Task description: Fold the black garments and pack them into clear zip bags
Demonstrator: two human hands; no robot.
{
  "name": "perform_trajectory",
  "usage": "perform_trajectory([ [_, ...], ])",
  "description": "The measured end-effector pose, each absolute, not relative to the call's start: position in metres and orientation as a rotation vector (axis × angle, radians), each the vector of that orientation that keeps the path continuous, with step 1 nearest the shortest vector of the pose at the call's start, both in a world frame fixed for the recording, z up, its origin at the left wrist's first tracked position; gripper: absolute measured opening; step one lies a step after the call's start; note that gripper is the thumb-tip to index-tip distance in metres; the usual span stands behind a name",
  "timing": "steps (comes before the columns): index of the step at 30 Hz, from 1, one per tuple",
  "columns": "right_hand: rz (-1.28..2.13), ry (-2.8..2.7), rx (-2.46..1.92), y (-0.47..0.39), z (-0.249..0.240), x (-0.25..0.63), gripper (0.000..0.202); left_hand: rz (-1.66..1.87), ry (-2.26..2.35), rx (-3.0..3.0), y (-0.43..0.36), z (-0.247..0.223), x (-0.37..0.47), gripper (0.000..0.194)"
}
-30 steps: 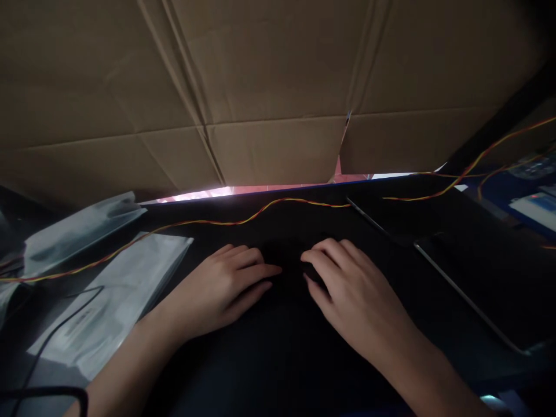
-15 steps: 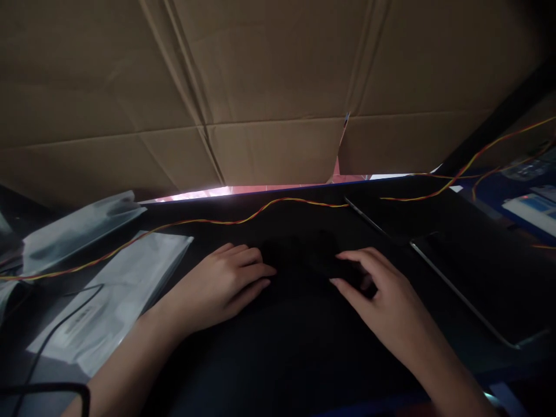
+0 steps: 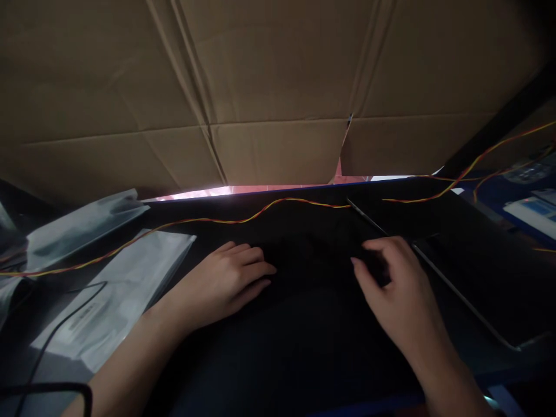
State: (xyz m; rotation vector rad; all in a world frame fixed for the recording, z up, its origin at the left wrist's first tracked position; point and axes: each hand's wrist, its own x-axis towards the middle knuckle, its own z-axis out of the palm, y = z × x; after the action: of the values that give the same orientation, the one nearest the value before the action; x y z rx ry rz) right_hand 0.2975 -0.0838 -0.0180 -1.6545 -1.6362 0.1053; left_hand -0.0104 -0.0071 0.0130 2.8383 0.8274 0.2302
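Note:
My left hand [image 3: 237,278] rests over the dark tabletop [image 3: 278,359], its fingers curled and close together. What lies under them is too dark to make out. To the right, my right hand [image 3: 395,284] is raised a little with thumb and forefinger apart, and no held thing shows between them. A black shape between the two hands merges into the dark surface and cannot be told. Beside my right hand lies a flat black slab with a pale metallic edge [image 3: 467,295]. A second thin-edged flat black slab [image 3: 369,215] lies behind it.
Translucent plastic bags [image 3: 117,289] lie at left, crossed by a thin black cable [image 3: 56,321]. A twisted red-and-yellow wire [image 3: 208,220] runs across the back. Creased cardboard [image 3: 278,75] stands behind the table. A white-and-blue box-like item [image 3: 532,209] sits at far right.
My right hand has moved right, away from the dark middle area and closer to the flat slab. My left hand stays nearly where it was.

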Motion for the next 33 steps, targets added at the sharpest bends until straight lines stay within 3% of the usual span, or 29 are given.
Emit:
perform_trajectory([
  [4,0.214,-2.147,-1.49,-0.089,-0.013,0.297,0.033,0.242,0.837,2.848,-0.005,0.014,-0.011,0.024],
  [6,0.306,-2.199,-1.491,-0.091,-0.008,0.304,0.026,0.259,0.84,2.857,-0.004,0.014,-0.013,0.024],
  [9,0.385,-2.005,-1.561,-0.089,-0.001,0.317,0.016,0.301,0.853,2.862,-0.003,0.015,-0.018,0.025],
  [15,0.407,-1.631,-2.034,-0.076,-0.004,0.315,0.043,0.355,0.865,2.848,-0.001,0.018,-0.02,0.027],
  [22,0.394,-1.751,-2.084,-0.059,0.02,0.287,0.022,0.538,0.947,2.804,-0.002,0.02,-0.018,0.023],
  [28,-0.067,-2.07,-2.008,-0.055,0.061,0.224,0.027,0.874,1.167,2.557,-0.005,0.025,-0.017,0.018],
  [30,-0.007,-2.219,-1.981,-0.057,0.07,0.194,0.024,0.93,1.261,2.474,-0.005,0.024,-0.017,0.017],
  [33,0.366,-2.363,-1.727,-0.056,0.076,0.171,0.009,0.954,1.379,2.398,-0.004,0.025,-0.018,0.017],
])
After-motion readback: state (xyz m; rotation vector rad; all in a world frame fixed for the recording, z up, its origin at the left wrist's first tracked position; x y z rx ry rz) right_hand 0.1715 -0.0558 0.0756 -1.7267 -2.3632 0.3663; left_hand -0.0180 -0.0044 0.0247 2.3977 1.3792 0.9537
